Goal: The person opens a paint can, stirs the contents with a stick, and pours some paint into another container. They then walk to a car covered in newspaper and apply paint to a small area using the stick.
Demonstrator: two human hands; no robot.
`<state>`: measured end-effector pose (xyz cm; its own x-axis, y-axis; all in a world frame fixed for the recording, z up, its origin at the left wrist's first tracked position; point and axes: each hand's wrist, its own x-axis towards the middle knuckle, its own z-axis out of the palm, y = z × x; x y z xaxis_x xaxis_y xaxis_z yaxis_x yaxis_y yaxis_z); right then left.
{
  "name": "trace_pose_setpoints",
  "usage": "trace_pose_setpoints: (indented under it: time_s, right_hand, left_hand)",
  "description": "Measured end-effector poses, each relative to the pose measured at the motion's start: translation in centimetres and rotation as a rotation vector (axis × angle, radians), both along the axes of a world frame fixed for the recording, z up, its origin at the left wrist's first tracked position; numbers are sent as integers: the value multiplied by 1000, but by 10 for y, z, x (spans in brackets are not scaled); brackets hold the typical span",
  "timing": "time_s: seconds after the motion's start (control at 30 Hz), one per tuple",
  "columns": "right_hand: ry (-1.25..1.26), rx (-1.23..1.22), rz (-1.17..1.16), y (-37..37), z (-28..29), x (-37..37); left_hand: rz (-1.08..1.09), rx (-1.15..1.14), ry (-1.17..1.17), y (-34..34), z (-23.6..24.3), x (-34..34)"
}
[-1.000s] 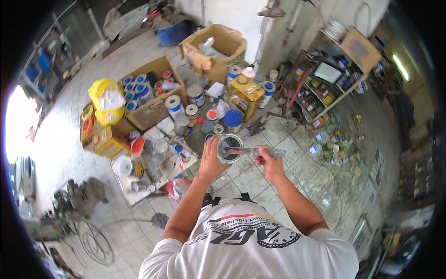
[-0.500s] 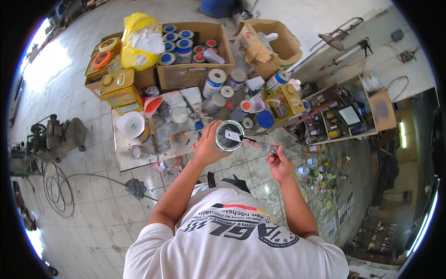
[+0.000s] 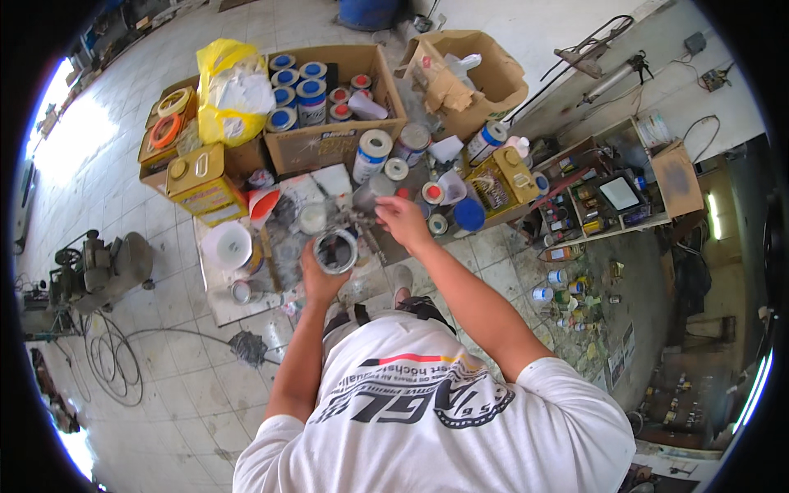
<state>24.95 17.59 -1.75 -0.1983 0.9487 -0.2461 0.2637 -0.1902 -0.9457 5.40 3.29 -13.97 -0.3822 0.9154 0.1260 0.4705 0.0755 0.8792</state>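
My left hand (image 3: 322, 278) is wrapped around an open metal paint can (image 3: 336, 253), held above the near edge of the low work table. Dark grey paint coats the inside of the can. Farther forward and to the right, my right hand (image 3: 403, 223) reaches over the table with its fingers drawn together. A mottled, paint-smeared strip (image 3: 367, 236) shows just left of these fingers; whether they grip it I cannot make out. Beyond the can stands a whitish round container (image 3: 313, 218). A grey can (image 3: 376, 191) is close to my right fingertips.
A white tub (image 3: 228, 246) and a yellow rectangular tin (image 3: 205, 182) stand at the table's left. Behind are a cardboard box (image 3: 329, 146) of blue-lidded cans and a paper bag (image 3: 493, 74). On the right is a cluttered shelf unit (image 3: 567, 240). A hose (image 3: 123, 361) lies on the floor.
The paint can moved left and forward in my left hand, over the table edge. My right hand, which held a smeared stirring stick in the can, swung forward and left over the table.
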Motion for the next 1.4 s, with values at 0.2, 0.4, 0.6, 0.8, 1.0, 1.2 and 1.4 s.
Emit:
trace_pose_setpoints:
  time_s: [0.2, 0.4, 0.6, 0.8, 1.0, 1.2, 1.4]
  right_hand:
    - [-710, 502, -603, 2, -113, 204]
    - [-803, 284, -525, 13, -126, 210]
    - [-656, 403, -488, 35, -152, 235]
    - [-549, 555, -502, 18, -119, 240]
    - [-550, 741, -220, -54, -31, 215]
    - [-441, 885, 171, -129, 7, 130]
    - [-352, 813, 263, -150, 4, 68]
  left_hand:
    - [65, -12, 46, 10, 1, 11]
    - [33, -117, 166, -7, 13, 2]
    - [41, -53, 372, -12, 41, 5]
    - [46, 213, 433, -9, 69, 6]
    - [-417, 350, 298, 8, 136, 49]
    - [-639, -14, 29, 20, 158, 97]
    - [-552, -297, 6, -5, 183, 63]
